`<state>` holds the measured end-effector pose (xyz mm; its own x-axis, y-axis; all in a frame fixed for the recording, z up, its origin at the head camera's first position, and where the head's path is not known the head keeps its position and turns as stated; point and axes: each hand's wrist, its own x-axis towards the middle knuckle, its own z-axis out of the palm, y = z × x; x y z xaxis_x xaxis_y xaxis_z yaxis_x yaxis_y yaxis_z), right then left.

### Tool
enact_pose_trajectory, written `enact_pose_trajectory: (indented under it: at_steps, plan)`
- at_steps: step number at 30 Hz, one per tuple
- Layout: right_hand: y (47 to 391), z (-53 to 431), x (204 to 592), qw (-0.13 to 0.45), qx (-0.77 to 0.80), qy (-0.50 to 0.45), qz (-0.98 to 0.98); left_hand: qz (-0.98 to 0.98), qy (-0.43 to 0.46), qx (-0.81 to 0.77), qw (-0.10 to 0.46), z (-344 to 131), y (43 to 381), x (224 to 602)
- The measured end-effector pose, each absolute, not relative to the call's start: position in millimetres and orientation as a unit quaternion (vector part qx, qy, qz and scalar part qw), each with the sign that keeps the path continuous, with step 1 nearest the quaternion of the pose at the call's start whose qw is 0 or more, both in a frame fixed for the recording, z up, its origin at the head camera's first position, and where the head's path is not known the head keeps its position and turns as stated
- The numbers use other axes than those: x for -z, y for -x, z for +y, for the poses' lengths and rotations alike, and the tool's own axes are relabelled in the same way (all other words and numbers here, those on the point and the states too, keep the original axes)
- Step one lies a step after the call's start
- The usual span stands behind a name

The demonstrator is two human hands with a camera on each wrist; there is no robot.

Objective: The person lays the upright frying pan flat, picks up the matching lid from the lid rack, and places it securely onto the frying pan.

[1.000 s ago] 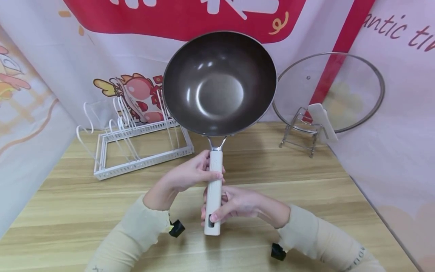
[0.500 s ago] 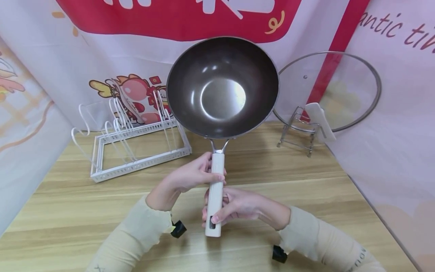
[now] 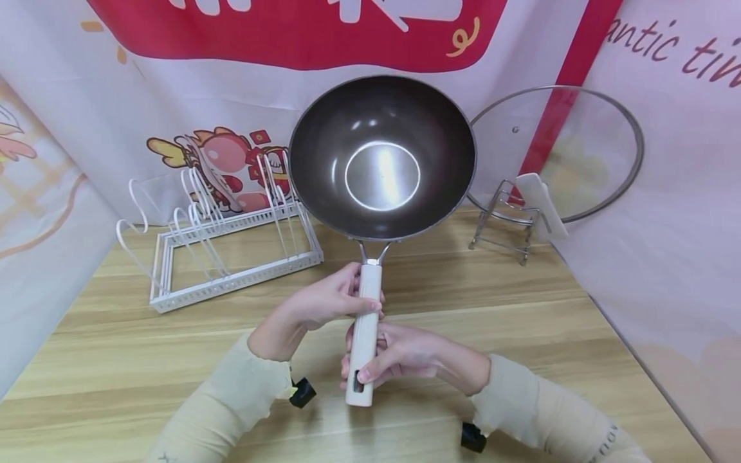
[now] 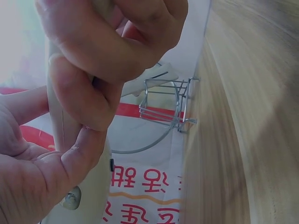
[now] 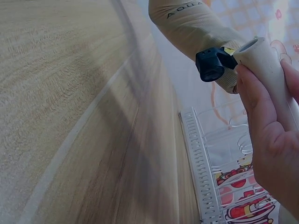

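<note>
A wok [image 3: 382, 161] with a dark inside and a cream handle [image 3: 366, 341] is held up above the table, its bowl facing the head camera. The left hand [image 3: 327, 299] grips the upper handle, near the metal fork that joins it to the bowl. Lower down, the right hand [image 3: 405, 354] grips the handle end, thumb at the hanging slot. In the left wrist view, fingers [image 4: 79, 93] wrap the handle. The right wrist view has the hollow handle end [image 5: 266, 65] between the right thumb and fingers.
On the left of the wooden table [image 3: 463, 399] stands a white wire pan rack [image 3: 243, 281]. A glass lid [image 3: 596, 148] leans at the back right in a small metal stand [image 3: 503, 218], beside a white piece [image 3: 543, 202]. Printed cloth [image 3: 260, 83] hangs behind.
The wok's bowl has sunk a little in the head view, while the rack and lid have drifted left in it. Both hands keep their grip on the handle.
</note>
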<state>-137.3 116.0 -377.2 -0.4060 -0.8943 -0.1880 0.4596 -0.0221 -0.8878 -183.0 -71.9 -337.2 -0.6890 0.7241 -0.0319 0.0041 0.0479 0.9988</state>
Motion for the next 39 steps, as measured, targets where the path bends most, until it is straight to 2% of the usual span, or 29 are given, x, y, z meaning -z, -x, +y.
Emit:
enact_pose_trajectory:
  at_steps: [23, 39]
  plan:
    - [130.4, 121.3, 382.1, 0.508, 0.688, 0.206, 0.475, 0.677, -0.224, -0.628, 0.313, -65.5, 180.2, 345.2]
    - [127.2, 124.6, 388.6, 0.507, 0.696, 0.202, 0.467, 0.679, -0.225, -0.619, 0.324, -62.1, 180.5, 349.1]
